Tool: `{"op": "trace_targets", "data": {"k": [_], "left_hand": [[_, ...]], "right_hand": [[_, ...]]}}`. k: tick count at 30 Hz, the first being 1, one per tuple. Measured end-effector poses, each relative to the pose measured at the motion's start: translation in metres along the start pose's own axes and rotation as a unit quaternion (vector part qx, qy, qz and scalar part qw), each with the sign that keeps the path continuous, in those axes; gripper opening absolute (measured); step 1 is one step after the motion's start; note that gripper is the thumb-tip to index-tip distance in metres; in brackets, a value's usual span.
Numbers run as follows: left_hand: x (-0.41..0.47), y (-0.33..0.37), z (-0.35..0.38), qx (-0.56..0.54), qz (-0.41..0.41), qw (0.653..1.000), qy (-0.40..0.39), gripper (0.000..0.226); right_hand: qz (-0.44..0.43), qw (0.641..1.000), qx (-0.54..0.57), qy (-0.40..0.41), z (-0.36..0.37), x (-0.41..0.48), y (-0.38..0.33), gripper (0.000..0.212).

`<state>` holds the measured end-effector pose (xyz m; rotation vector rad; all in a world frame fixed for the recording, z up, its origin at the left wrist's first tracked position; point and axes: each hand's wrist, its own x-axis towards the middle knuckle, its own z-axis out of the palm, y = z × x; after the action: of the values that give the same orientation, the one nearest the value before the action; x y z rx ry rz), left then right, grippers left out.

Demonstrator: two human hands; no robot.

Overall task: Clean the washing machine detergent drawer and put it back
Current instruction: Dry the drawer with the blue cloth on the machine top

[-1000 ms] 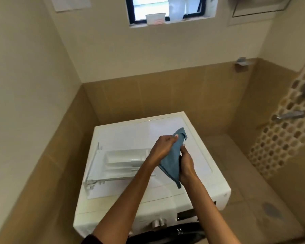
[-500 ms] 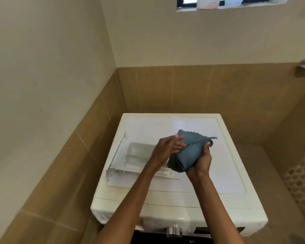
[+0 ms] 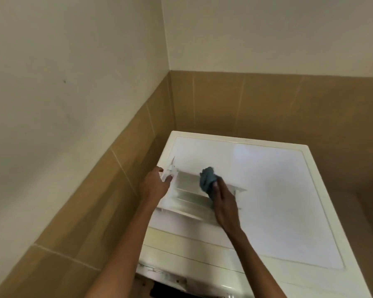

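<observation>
The white detergent drawer (image 3: 187, 196) lies on the top of the white washing machine (image 3: 278, 201), near its left edge. My left hand (image 3: 154, 184) grips the drawer's left end. My right hand (image 3: 223, 203) holds a bunched blue cloth (image 3: 207, 181) and presses it into the drawer's compartments. The drawer's right part is partly hidden by my right hand and the cloth.
The machine stands in a corner, with a tan-tiled wall (image 3: 108, 190) close on the left and another tiled wall (image 3: 267, 104) behind. The machine's front panel (image 3: 181, 278) shows at the bottom edge of the view.
Both hands held the cloth above the machine before. Now my left hand has let go of it and grips the drawer's left end, while my right hand has pushed the cloth down into the drawer.
</observation>
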<state>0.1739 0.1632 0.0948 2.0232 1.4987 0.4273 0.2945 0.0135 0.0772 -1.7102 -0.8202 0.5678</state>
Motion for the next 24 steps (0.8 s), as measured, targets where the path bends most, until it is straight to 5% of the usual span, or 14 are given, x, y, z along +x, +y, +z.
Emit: {"op": "trace_targets", "data": {"k": [5, 14, 20, 24], "left_hand": [[0.001, 0.004, -0.016, -0.023, -0.046, 0.984, -0.168, 0.06], [-0.008, 0.007, -0.02, -0.08, -0.061, 0.982, -0.159, 0.05], [-0.009, 0.005, -0.02, -0.075, -0.05, 0.983, -0.162, 0.048], [-0.007, 0.004, -0.019, -0.076, -0.05, 0.983, -0.162, 0.046]], "right_hand": [[-0.149, 0.939, -0.307, -0.047, 0.043, -0.005, 0.014, 0.039], [-0.183, 0.928, -0.321, -0.049, 0.073, 0.014, 0.001, 0.015], [-0.126, 0.881, -0.455, 0.032, 0.051, 0.002, 0.013, 0.047], [-0.067, 0.898, -0.434, 0.018, 0.072, 0.002, -0.005, 0.052]]}}
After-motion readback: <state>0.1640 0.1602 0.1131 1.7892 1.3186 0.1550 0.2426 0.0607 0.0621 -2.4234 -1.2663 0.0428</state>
